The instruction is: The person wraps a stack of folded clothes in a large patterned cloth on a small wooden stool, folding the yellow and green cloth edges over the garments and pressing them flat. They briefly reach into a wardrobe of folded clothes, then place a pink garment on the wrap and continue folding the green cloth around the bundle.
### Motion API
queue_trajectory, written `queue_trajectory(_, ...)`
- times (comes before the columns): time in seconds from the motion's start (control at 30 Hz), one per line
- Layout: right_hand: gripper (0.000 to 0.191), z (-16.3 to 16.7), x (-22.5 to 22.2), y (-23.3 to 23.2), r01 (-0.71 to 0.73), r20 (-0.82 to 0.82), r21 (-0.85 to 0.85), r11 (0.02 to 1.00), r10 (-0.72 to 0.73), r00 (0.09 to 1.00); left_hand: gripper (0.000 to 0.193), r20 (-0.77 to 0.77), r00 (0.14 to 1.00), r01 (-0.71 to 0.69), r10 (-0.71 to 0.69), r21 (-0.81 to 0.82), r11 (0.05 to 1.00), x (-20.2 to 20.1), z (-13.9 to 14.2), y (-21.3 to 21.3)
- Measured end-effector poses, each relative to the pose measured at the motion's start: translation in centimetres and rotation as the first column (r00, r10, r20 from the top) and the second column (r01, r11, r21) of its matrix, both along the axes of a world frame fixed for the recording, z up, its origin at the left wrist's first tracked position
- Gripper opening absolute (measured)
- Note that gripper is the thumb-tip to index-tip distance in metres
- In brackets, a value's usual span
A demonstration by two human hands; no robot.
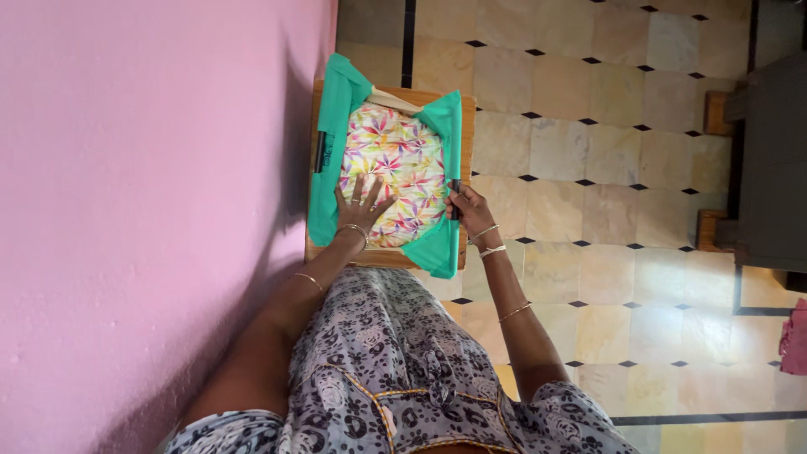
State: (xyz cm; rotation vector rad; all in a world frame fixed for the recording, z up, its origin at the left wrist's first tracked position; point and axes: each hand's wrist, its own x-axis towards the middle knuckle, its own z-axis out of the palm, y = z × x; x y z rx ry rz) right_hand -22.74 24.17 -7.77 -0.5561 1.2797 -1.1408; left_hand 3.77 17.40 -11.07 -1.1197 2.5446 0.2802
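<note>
Fingers of the left hand (360, 204) lie spread flat on the floral cloth (393, 172) — right hand (467, 210) grips its edge.

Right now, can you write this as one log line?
left hand: flat on floral cloth | right hand: grips frame edge | green cloth: under floral

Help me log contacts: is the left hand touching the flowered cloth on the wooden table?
Touching. The head view shows the left hand lying flat, fingers spread, on the flowered cloth, with no gap between them.
</note>
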Motion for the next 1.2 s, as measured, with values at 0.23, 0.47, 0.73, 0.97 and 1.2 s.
queue_trajectory(0.23, 0.036, -0.1, 0.5, -0.6, -0.045, -0.135, 0.009, 0.999, 0.046, 0.99, 0.122, 0.093, 0.994, -0.058, 0.053, 0.046, 0.997, -1.6, -0.8, -0.8)
queue_trajectory(0.47, 0.037, -0.1, 0.3, -1.0, -0.038, -0.134, 0.022, 0.999, 0.041, 0.99, 0.114, 0.045, 0.998, -0.054, 0.049, 0.12, 0.991, -1.3, -1.2, -1.3)
queue_trajectory(0.73, 0.042, -1.1, 0.2, -2.6, -0.084, -0.313, 0.077, 0.993, 0.105, 0.944, 0.046, -0.662, 0.732, -0.284, 0.161, -0.083, 0.955, 1.1, 0.6, -3.7)
queue_trajectory(0.97, 0.065, 0.2, 1.6, -6.0, -0.212, -0.967, -0.114, 0.971, -0.059, 0.247, 0.115, -0.412, 0.228, -0.75, 0.882, 0.503, 0.429, 5.1, 2.4, -7.5)
queue_trajectory(1.2, 0.083, 0.9, 10.5, -7.8, -0.596, -0.942, 0.294, 0.747, 0.119, -0.315, 0.073, -0.522, 0.167, -0.608, 0.836, 0.613, 0.504, 5.5, -0.2, -8.2)
